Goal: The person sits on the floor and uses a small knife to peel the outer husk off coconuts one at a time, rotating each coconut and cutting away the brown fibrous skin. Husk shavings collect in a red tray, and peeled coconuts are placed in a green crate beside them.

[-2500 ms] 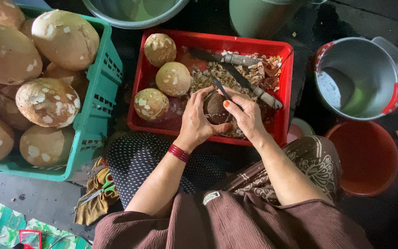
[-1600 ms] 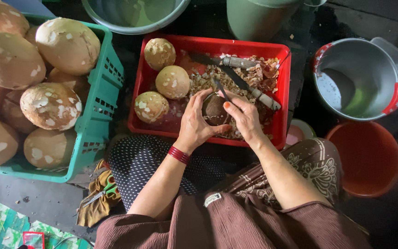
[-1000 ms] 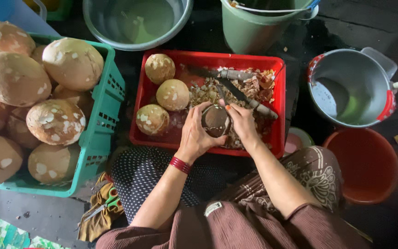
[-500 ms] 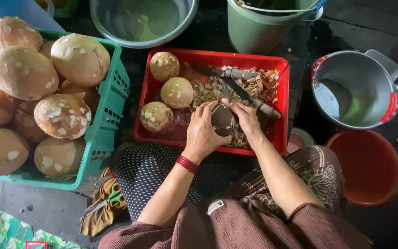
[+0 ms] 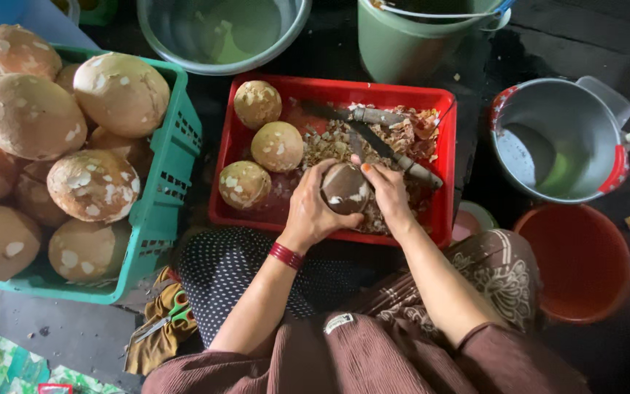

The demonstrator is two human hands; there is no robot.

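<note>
Brown, partly peeled coconut (image 5: 345, 188) is sitting between both hands, held just above the near half of the red tray (image 5: 442, 146). Left hand (image 5: 313, 211) is cupping its left side, fingers curled and clamped on the shell. Right hand (image 5: 388, 193) is pressing against its right side, fingers closed on the coconut, thumb up on top; whether it is also gripping a tool, cannot tell.

Inside the red tray, 3 pale husked coconuts (image 5: 277, 146) are lying in the left half, and a heap of brown shavings (image 5: 402, 138) is filling the right half. 2 long knives (image 5: 391, 149) are lying across the shavings, just beyond the hands.

Left of the red tray, touching it, a green basket (image 5: 173, 182) is holding large husked coconuts (image 5: 92, 186). Beyond the tray, a grey basin (image 5: 220, 36) and a green bucket (image 5: 417, 40) are standing. Right of the tray, a metal pot (image 5: 559, 138) with red trim is standing, an orange bowl (image 5: 581, 263) nearer the person. Scissors (image 5: 165, 321) with green handles are lying on a cloth on the floor, below the basket.
</note>
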